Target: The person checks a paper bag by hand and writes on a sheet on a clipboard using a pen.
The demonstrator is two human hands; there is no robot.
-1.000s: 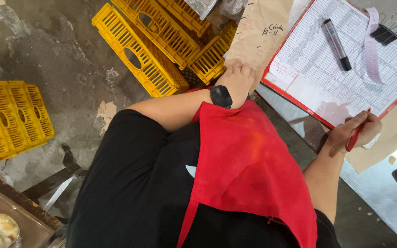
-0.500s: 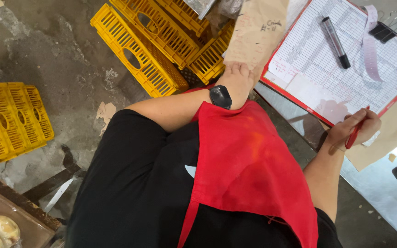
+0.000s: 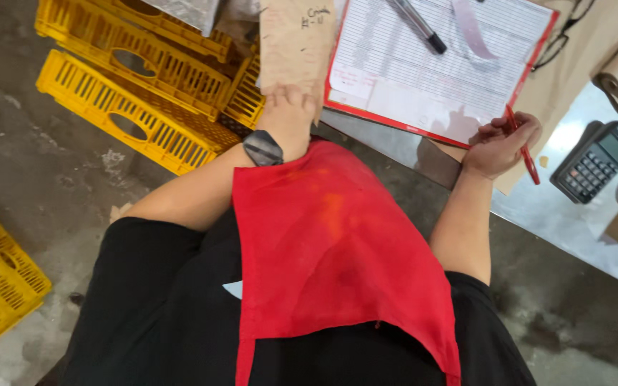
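While my right hand grips the slim red pen just off the lower right corner of the red-edged clipboard form, I judge steadying it wise; my left hand rests flat beside its left edge.

Top: you're wearing a black short-sleeved shirt.
Apron: a red apron is hanging over the shirt.
Wrist: a black watch is sitting just above the apron.
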